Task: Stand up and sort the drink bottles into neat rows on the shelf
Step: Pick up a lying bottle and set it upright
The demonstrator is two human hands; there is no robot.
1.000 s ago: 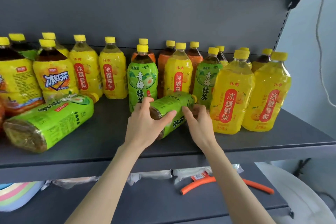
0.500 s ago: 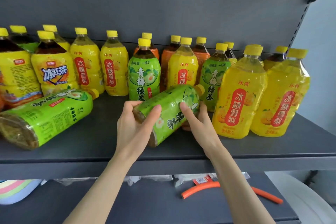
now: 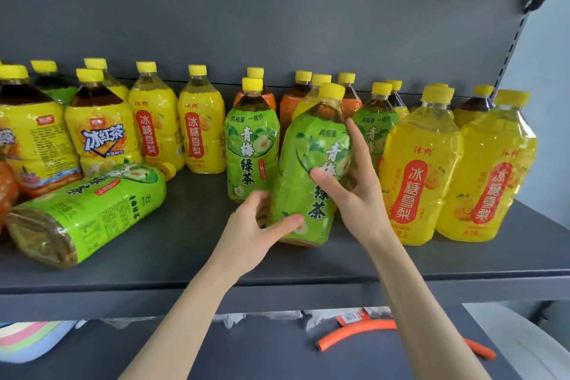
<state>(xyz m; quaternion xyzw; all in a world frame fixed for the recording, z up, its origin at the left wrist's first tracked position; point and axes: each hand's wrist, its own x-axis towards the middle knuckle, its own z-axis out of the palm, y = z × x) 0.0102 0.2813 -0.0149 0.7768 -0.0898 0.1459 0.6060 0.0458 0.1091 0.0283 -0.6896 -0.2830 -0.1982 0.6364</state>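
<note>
Green tea bottle (image 3: 297, 163) tilted, held by left grip (image 3: 253, 231), right grip (image 3: 354, 194); one lying bottle (image 3: 92, 213)

I see a shelf (image 3: 462, 259) of matt, smooth grey-painted metal. The green-label bottle (image 3: 296, 188) near its front edge is clear plastic under glossy, crinkled film; its yellow cap (image 3: 331, 91) is ribbed plastic. The orange hose (image 3: 348, 333) below looks smooth, rubbery.

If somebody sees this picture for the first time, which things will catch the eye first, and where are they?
First comes the green tea bottle at the middle of the shelf, tilted a little and gripped by both hands: the left hand near its base, the right hand higher up. Next comes a second green tea bottle, which lies on its side at the front left.
</note>
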